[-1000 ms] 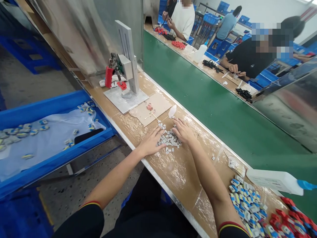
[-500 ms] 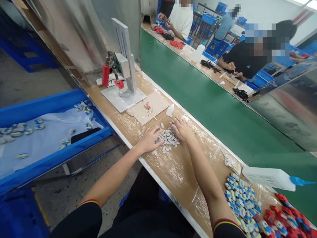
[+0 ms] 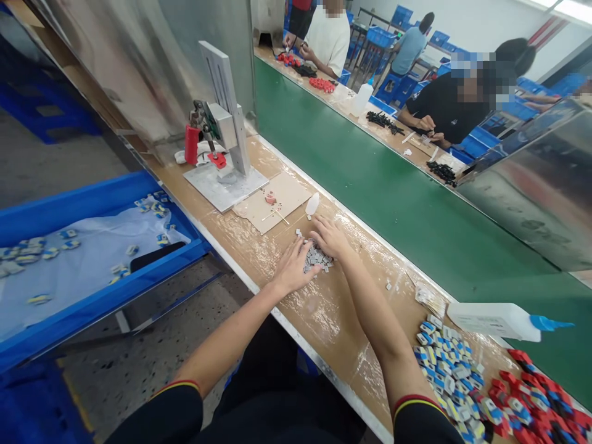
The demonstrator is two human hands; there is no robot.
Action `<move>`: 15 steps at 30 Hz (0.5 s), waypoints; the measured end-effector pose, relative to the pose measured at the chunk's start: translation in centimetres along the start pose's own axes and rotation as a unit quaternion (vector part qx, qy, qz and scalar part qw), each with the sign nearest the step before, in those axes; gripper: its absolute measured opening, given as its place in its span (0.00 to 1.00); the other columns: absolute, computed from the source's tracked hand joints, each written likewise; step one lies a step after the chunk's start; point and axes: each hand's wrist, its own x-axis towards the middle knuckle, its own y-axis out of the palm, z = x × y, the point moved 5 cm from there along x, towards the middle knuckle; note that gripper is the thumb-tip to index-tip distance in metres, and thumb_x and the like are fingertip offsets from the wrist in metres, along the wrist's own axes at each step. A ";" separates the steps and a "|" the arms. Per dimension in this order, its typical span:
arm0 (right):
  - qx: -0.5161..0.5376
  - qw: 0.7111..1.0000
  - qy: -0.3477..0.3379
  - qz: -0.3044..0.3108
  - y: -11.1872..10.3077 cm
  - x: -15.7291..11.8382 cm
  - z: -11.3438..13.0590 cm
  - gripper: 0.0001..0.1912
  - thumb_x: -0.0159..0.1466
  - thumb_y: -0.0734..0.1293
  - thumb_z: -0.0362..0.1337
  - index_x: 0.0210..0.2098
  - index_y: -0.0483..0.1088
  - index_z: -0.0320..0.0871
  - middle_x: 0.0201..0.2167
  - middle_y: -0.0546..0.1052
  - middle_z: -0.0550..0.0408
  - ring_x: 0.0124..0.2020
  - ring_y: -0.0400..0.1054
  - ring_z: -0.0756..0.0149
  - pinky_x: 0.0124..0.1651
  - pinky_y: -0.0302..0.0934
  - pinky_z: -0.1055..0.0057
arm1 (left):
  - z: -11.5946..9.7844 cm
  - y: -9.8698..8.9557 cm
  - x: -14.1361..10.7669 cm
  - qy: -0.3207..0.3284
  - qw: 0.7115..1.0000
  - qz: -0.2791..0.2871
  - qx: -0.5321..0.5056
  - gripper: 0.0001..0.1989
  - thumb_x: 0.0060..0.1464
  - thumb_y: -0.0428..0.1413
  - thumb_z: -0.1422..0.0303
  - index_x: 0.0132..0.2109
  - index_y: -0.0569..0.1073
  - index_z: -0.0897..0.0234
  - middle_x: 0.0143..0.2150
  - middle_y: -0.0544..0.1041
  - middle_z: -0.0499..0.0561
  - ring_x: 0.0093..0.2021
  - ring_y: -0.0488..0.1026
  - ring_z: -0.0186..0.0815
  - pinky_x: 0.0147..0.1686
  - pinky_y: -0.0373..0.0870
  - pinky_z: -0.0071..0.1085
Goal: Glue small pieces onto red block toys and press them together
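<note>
A pile of small grey pieces (image 3: 319,258) lies on the brown-covered bench between my two hands. My left hand (image 3: 294,266) rests along the pile's left side, fingers stretched out and touching its edge. At the upper right of the pile, my right hand (image 3: 330,237) lies palm down with fingers spread, covering some pieces. Neither hand grips anything. Just beyond them are a small white bottle (image 3: 312,204) and a cardboard sheet (image 3: 287,192) bearing cotton swabs and a reddish item.
A metal clamp fixture (image 3: 226,129) stands at the back left. A blue tray (image 3: 92,296) is at the left. Blue-white parts (image 3: 446,364), red parts (image 3: 541,401) and a large bottle (image 3: 494,319) lie at the right. People sit beyond the green belt (image 3: 370,179).
My left hand has moved right against the pile, and the grey pieces are gathered more tightly between both hands. The whole view has shifted slightly.
</note>
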 end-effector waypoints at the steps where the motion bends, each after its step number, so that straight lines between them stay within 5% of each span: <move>1: 0.002 1.000 -0.008 0.003 0.2 1.1 0.5 0.30 0.80 0.54 0.51 0.73 0.65 0.43 0.76 0.65 0.42 0.78 0.57 0.47 0.76 0.58 0.47 | -0.3 0.1 -0.1 0.003 1.000 -0.001 -0.008 0.39 0.67 0.57 0.49 0.75 0.61 0.66 0.78 0.63 0.70 0.79 0.61 0.59 0.76 0.60 0.59; 5: 0.009 0.999 -0.030 0.010 0.5 2.4 1.7 0.28 0.80 0.55 0.51 0.68 0.71 0.44 0.71 0.73 0.42 0.71 0.67 0.48 0.71 0.63 0.49 | -0.7 0.4 -0.5 0.018 0.999 -0.004 -0.048 0.38 0.66 0.59 0.51 0.75 0.60 0.64 0.77 0.63 0.69 0.77 0.64 0.58 0.74 0.65 0.57; 12: 0.036 0.999 -0.009 -0.013 -0.1 -7.2 -2.1 0.29 0.80 0.54 0.51 0.67 0.73 0.45 0.69 0.75 0.44 0.73 0.66 0.50 0.75 0.61 0.49 | 1.3 -0.7 2.4 -0.029 0.996 -0.067 -0.044 0.36 0.68 0.55 0.49 0.72 0.63 0.68 0.77 0.63 0.72 0.80 0.58 0.60 0.77 0.60 0.59; 15: 0.042 0.997 0.046 -0.054 -0.3 -7.6 -4.3 0.32 0.80 0.50 0.50 0.73 0.66 0.41 0.76 0.66 0.39 0.78 0.59 0.47 0.78 0.56 0.42 | 1.1 0.0 3.8 -0.020 0.998 -0.042 -0.037 0.36 0.68 0.56 0.48 0.72 0.65 0.68 0.76 0.66 0.70 0.79 0.61 0.60 0.76 0.61 0.59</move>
